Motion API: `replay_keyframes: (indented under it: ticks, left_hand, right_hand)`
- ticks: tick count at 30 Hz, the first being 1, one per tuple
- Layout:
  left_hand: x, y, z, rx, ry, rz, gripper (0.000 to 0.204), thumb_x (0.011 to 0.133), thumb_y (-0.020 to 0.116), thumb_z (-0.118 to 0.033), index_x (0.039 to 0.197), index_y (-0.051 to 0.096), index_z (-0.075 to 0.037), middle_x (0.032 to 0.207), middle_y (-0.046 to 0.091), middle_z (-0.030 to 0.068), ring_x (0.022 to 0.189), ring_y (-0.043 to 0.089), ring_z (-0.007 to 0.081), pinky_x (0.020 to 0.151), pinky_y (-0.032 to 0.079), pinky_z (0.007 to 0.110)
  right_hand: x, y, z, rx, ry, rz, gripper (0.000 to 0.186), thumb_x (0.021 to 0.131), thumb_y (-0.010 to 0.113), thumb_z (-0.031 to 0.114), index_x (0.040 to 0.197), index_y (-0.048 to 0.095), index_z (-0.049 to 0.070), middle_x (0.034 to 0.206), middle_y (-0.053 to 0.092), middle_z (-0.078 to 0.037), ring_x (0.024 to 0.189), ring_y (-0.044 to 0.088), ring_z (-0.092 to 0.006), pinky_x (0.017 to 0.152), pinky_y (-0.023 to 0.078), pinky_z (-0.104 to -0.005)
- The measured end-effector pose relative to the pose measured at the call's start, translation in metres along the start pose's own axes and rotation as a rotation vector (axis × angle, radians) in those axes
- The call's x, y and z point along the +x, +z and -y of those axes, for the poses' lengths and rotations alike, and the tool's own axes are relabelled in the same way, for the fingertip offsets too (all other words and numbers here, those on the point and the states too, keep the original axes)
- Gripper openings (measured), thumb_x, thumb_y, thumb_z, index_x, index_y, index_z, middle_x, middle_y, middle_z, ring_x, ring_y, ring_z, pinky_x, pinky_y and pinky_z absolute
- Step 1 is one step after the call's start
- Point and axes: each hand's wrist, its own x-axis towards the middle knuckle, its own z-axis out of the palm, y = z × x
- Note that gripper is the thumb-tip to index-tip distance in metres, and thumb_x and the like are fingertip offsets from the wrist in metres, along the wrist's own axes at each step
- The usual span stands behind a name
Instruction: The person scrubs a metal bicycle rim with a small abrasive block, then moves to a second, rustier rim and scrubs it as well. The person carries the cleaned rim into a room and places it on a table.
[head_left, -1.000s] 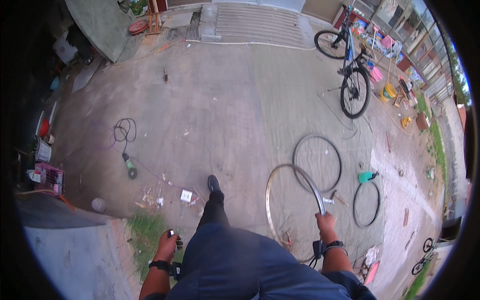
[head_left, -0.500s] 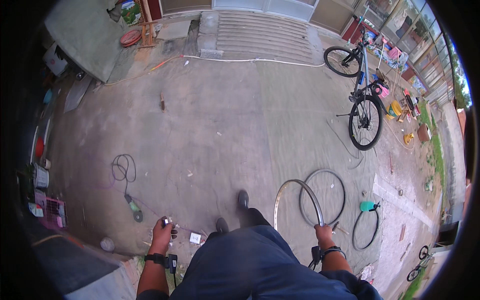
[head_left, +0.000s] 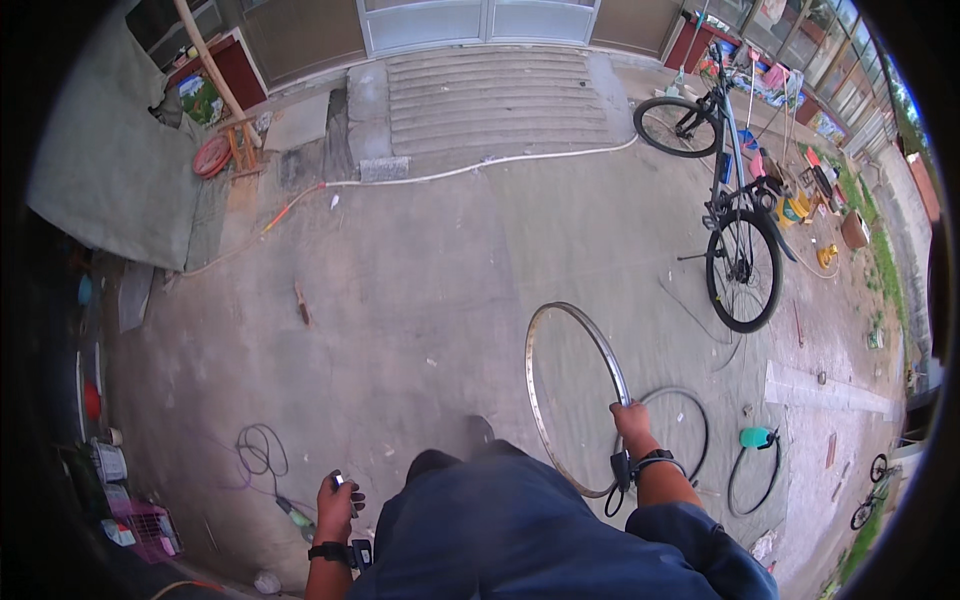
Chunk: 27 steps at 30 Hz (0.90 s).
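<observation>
A bare metal wheel rim stands tilted in front of me. My right hand is shut on its right side. Closed fingers on my left hand hold a small dark and whitish thing too small to make out. Beyond my left wrist lies a green power tool, which looks like an angle grinder, with a looped dark cord. A thin black tire lies flat behind my right forearm, partly hidden by it.
A bicycle stands at the right. Near it lie another black tire and a green spray bottle. A pale hose crosses the ground before a ribbed ramp. At lower left is a pink wire basket.
The wheel rim has moved forward and left, swung by my right hand. My view has shifted as I walk ahead. The left hand stays closed on the small thing.
</observation>
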Motion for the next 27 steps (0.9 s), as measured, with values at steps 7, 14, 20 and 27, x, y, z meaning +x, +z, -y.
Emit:
replay_keyframes:
  ticks: [7,14,20,27]
  left_hand:
    - [0.099,0.047,-0.104,0.094,-0.033,0.058,0.057,0.097,0.060,-0.012,0.149,0.042,0.000,0.107,0.067,0.0159,0.084,0.071,0.0260,0.068,0.059,0.038]
    - [0.248,0.106,-0.241,0.151,-0.040,0.122,0.056,0.097,0.061,-0.011,0.148,0.043,0.000,0.106,0.067,0.0153,0.082,0.071,0.0253,0.065,0.059,0.037]
    - [0.364,0.168,-0.415,0.190,0.063,0.178,0.053,0.095,0.060,-0.009,0.145,0.046,-0.001,0.104,0.068,0.0135,0.078,0.071,0.0231,0.062,0.058,0.036]
    - [0.470,0.283,-0.601,0.241,0.168,0.271,0.051,0.096,0.062,-0.010,0.145,0.046,-0.001,0.105,0.070,0.0132,0.080,0.072,0.0214,0.062,0.058,0.034]
  right_hand:
    - [0.096,0.011,0.113,0.065,0.022,-0.020,0.037,0.079,0.069,0.032,0.094,0.071,-0.003,0.084,0.072,-0.023,0.080,0.071,-0.0389,0.076,0.054,-0.0466]
    - [0.185,0.014,0.220,0.072,0.079,-0.069,0.038,0.080,0.070,0.031,0.096,0.071,-0.003,0.080,0.072,-0.020,0.076,0.071,-0.0325,0.072,0.054,-0.0448]
    - [0.247,-0.001,0.289,0.155,0.224,-0.160,0.029,0.078,0.074,0.026,0.081,0.067,-0.001,0.070,0.065,-0.011,0.064,0.064,-0.0239,0.061,0.050,-0.0424]
    - [0.342,-0.003,0.383,0.161,0.372,-0.117,0.034,0.078,0.072,0.027,0.091,0.071,-0.004,0.078,0.070,-0.017,0.073,0.068,-0.0295,0.070,0.053,-0.0454]
